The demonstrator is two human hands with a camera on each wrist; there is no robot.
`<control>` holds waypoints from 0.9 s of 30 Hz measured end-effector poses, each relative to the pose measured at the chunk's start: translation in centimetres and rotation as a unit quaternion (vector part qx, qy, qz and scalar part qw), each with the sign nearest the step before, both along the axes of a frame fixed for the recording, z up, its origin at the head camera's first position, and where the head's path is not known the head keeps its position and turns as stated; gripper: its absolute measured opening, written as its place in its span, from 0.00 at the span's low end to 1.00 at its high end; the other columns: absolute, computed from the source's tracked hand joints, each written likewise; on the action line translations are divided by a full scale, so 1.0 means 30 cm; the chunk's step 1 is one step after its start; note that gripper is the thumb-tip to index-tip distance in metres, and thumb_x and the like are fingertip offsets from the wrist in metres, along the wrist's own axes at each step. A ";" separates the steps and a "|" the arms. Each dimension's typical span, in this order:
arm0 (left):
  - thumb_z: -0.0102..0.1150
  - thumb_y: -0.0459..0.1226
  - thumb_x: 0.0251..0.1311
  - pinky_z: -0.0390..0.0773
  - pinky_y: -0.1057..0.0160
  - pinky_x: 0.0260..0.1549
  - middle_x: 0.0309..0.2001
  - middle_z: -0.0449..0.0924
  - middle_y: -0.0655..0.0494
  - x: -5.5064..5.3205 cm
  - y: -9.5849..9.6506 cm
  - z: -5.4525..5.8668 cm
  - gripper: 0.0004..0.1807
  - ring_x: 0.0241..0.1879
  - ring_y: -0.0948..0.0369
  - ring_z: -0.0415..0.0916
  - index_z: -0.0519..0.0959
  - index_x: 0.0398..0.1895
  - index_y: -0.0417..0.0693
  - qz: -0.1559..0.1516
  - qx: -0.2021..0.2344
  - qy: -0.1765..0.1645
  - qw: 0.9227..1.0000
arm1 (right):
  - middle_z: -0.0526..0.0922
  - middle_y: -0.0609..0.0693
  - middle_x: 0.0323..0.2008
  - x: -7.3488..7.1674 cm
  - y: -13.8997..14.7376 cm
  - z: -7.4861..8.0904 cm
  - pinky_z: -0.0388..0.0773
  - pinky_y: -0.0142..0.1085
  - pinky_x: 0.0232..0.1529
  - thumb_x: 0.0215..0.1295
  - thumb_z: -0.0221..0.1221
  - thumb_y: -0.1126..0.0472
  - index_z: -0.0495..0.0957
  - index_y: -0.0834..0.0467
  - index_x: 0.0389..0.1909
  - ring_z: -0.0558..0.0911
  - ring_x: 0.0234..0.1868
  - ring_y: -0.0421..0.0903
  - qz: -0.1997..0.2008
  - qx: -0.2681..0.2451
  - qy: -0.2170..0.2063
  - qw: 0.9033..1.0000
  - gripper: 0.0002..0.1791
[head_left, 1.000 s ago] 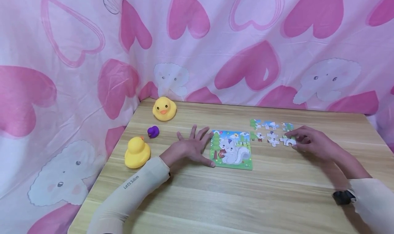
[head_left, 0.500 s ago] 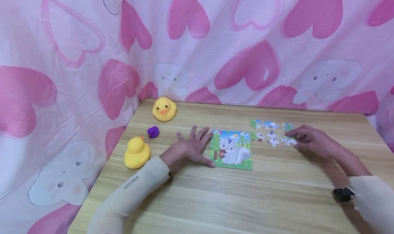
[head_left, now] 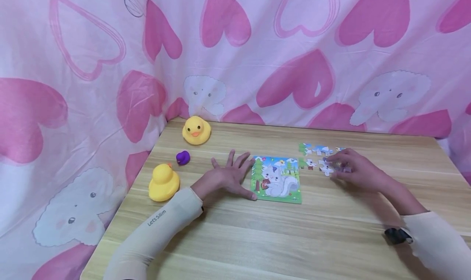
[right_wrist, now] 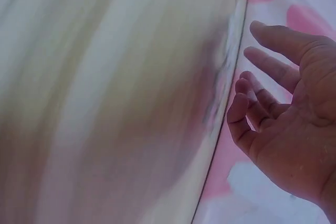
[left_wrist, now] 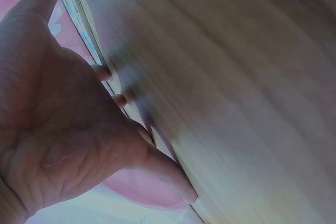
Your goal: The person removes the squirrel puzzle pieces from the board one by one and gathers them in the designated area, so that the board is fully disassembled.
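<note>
My left hand (head_left: 229,178) lies on the table with its fingers spread, thumb and fingertips at the left edge of a square squirrel picture puzzle (head_left: 281,186). In the left wrist view the left hand (left_wrist: 68,124) shows its palm, with fingertips down on the wood. My right hand (head_left: 358,169) hovers over the loose jigsaw pieces, its thumb and index finger near the middle front piece (head_left: 325,168). It partly hides the pieces on the right. The right wrist view shows the right hand (right_wrist: 294,114) with thumb and index apart, nothing between them, and the last fingers loosely bent.
Other jigsaw pieces (head_left: 310,164) lie in two rows right of the picture. To the left stand a yellow duck (head_left: 163,183), a small purple duck (head_left: 183,157) and another yellow duck (head_left: 196,131). A pink heart-patterned curtain (head_left: 235,63) hangs along the table's (head_left: 257,239) back edge.
My right hand has shifted left, from the right-hand front piece to over the middle front piece. The left hand and the picture puzzle stay in place.
</note>
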State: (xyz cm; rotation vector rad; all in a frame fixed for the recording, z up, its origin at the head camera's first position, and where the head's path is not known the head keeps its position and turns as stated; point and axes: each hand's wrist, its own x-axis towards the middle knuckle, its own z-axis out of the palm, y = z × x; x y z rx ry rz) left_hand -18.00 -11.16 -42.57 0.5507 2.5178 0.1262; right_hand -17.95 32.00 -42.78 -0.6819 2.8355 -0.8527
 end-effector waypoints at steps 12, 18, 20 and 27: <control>0.62 0.81 0.45 0.31 0.07 0.61 0.87 0.17 0.65 -0.001 -0.003 0.002 0.73 0.84 0.39 0.13 0.32 0.87 0.73 0.000 0.000 -0.004 1.000 | 0.80 0.56 0.57 0.026 -0.214 0.052 0.79 0.33 0.37 0.67 0.71 0.59 0.79 0.54 0.67 0.79 0.46 0.50 0.053 -0.035 -0.010 0.998 0.28; 0.62 0.81 0.45 0.31 0.07 0.62 0.87 0.17 0.65 0.000 -0.001 0.005 0.73 0.85 0.39 0.13 0.32 0.87 0.73 0.000 -0.004 -0.003 1.000 | 0.81 0.53 0.56 0.059 -0.323 0.041 0.79 0.31 0.37 0.68 0.71 0.57 0.77 0.52 0.70 0.79 0.43 0.45 0.075 -0.042 -0.057 0.995 0.30; 0.62 0.82 0.46 0.31 0.07 0.62 0.87 0.17 0.65 0.000 0.000 0.005 0.72 0.85 0.39 0.13 0.32 0.87 0.73 0.000 -0.005 -0.002 1.000 | 0.81 0.52 0.56 0.069 -0.359 0.036 0.80 0.30 0.38 0.68 0.71 0.56 0.76 0.52 0.71 0.79 0.41 0.44 0.086 -0.042 -0.071 0.993 0.31; 0.62 0.81 0.47 0.33 0.07 0.62 0.87 0.17 0.63 0.006 0.001 0.014 0.72 0.85 0.37 0.15 0.32 0.87 0.72 -0.005 -0.005 -0.001 1.000 | 0.82 0.50 0.53 0.107 -0.473 0.029 0.81 0.32 0.40 0.71 0.69 0.49 0.73 0.49 0.74 0.79 0.43 0.44 0.128 -0.057 -0.115 0.983 0.33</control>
